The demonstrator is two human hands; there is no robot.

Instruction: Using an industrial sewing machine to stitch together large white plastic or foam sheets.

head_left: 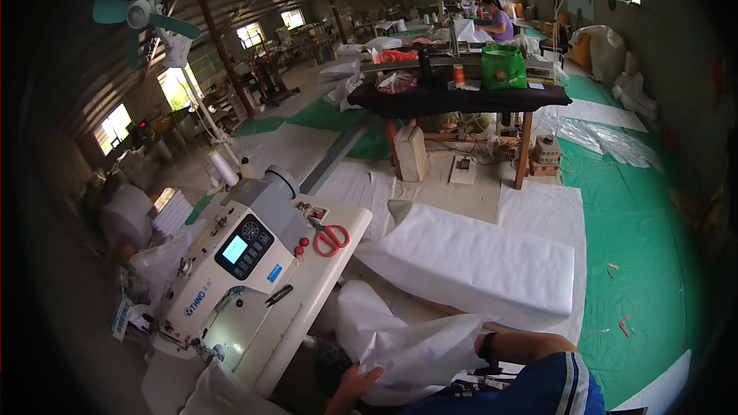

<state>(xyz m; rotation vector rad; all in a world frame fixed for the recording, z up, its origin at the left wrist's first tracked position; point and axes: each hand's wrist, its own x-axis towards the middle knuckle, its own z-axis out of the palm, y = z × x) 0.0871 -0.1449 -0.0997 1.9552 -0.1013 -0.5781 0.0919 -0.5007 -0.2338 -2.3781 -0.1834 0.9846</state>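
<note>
A white woven plastic sheet (407,346) lies bunched across my lap, right of the sewing machine. My left hand (360,383) is at its near left edge, with the fingers closed on the material. From the lower right my right forearm (526,344), with a dark band at the wrist, reaches to the sheet's right side. The fingers of my right hand are hidden by the sheet. To the left stands a white sewing machine (223,261) with a lit screen. Red-handled scissors (330,240) and small black thread snips (279,296) rest on its white table (307,284).
A flat stack of white sheets (484,261) lies just beyond my lap. Farther back, a dark-covered table (461,100) holds a green bag (503,68) and an orange thread spool (459,74). Green sheeting (630,261) covers the floor at right. Another person (500,24) works far back.
</note>
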